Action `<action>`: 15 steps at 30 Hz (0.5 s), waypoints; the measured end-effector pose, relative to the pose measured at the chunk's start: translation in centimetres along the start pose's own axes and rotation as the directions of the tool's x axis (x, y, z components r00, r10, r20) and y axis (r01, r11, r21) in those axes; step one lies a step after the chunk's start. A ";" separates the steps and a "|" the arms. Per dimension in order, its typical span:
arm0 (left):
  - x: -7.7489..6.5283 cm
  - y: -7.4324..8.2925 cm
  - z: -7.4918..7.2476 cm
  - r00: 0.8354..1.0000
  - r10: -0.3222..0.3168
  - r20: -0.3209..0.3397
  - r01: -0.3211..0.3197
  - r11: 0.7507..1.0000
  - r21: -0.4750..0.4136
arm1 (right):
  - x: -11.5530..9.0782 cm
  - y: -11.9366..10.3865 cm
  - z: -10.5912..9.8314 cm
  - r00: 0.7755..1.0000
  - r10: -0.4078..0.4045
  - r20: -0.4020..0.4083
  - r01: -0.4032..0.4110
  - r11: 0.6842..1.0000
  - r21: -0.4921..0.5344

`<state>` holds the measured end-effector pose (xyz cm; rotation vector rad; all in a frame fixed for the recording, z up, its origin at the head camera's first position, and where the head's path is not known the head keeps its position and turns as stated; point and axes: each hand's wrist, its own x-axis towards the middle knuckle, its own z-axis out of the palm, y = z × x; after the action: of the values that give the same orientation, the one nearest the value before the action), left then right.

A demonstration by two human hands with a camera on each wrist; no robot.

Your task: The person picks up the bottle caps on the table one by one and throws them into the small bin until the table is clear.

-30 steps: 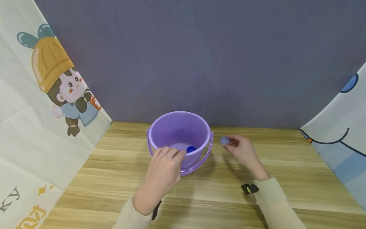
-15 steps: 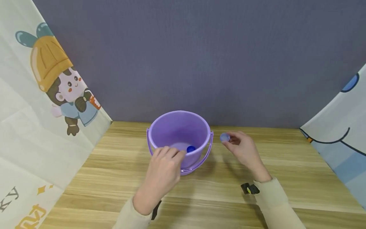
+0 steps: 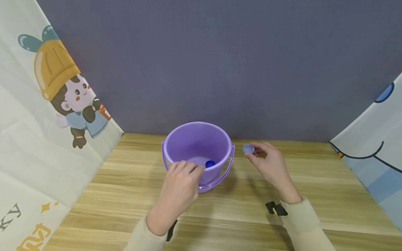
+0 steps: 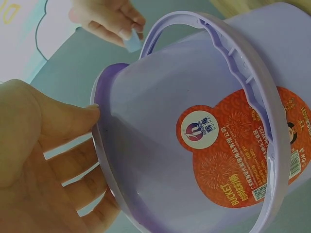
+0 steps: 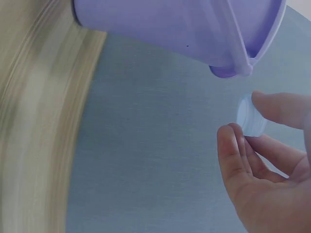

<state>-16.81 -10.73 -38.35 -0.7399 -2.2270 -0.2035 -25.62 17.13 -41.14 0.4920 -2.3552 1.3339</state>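
Note:
A purple bucket [image 3: 216,174] stands upright on the wooden table, its handle hanging down at the front. My left hand [image 3: 180,183] grips the near rim; in the left wrist view the thumb lies outside and the fingers reach behind the rim. To the right of the bucket, my right hand [image 3: 268,164] pinches a translucent pale blue bottle cap [image 3: 248,149] between thumb and fingertips, held up above the table. The right wrist view shows that cap [image 5: 250,115] edge-on, apart from the bucket wall. Inside the bucket, a dark blue cap [image 3: 210,164] lies toward the right side.
The wooden table [image 3: 125,188] ends at a grey back panel [image 3: 204,62]. A white sheet with a cartoon figure [image 3: 75,94] borders the left side, and another printed sheet [image 3: 377,167] the right. A red-orange label [image 4: 228,160] is on the bucket's outer wall.
My right hand has risen slightly and shifted a little to the right with the pale blue cap. My left hand and the bucket stay where they were.

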 end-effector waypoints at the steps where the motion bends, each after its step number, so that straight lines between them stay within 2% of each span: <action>1: 0.0 0.0 0.0 1.000 -0.001 0.001 0.001 1.000 -0.001 | 0.0 -0.1 0.0 1.000 -0.007 -0.006 0.007 1.000 0.006; 15: 0.0 0.3 0.3 1.000 0.003 0.004 -0.003 1.000 0.006 | -0.4 -2.3 -0.4 0.997 -0.057 -0.050 0.062 0.993 0.105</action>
<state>-16.83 -10.42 -38.56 -0.7409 -2.2297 -0.1946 -24.09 16.38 -39.47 0.5522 -2.2229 1.4329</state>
